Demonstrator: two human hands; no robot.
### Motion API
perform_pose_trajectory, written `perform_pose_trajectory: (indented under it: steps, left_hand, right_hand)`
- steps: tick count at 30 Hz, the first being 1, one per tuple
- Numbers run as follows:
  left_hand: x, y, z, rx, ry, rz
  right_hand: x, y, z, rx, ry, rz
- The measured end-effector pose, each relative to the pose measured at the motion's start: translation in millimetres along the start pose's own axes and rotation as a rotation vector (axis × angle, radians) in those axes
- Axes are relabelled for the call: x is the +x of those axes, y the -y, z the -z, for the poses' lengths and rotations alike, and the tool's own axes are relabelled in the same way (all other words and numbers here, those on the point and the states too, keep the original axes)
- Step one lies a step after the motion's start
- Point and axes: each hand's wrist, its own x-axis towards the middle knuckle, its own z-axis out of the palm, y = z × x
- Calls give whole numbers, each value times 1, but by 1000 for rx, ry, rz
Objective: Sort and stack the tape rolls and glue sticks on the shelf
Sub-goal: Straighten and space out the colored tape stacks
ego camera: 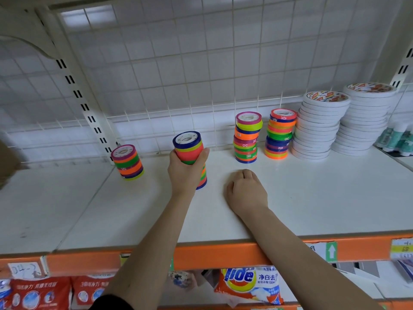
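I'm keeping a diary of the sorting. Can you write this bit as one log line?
left hand: grips coloured tape stack | right hand: rests on shelf, holds nothing | white tape stacks: right

A smooth white shelf board [290, 198] with a soft satin sheen serves as the landmark. On it, stacks of coloured tape rolls [245, 139] look like glossy plastic film in neon shades, wound on white plastic cores. Further right on the board, tall stacks of white tape rolls [319, 128] look matt and papery, with printed paper liners inside the top rings. Behind the board, a white-coated metal wire grid [201, 63] and a slotted painted metal upright [89, 113] look smooth. Along the board's front edge runs a glossy orange strip [212, 253]. Below it, detergent bags [250, 285] are shiny plastic.
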Motion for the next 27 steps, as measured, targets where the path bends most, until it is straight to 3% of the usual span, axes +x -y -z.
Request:
perform_pose_trajectory:
  steps: [27]
  left_hand:
    - [2,8,4,38,37,-61]
  right_hand:
    - [1,-1,-2,34,-16,-3]
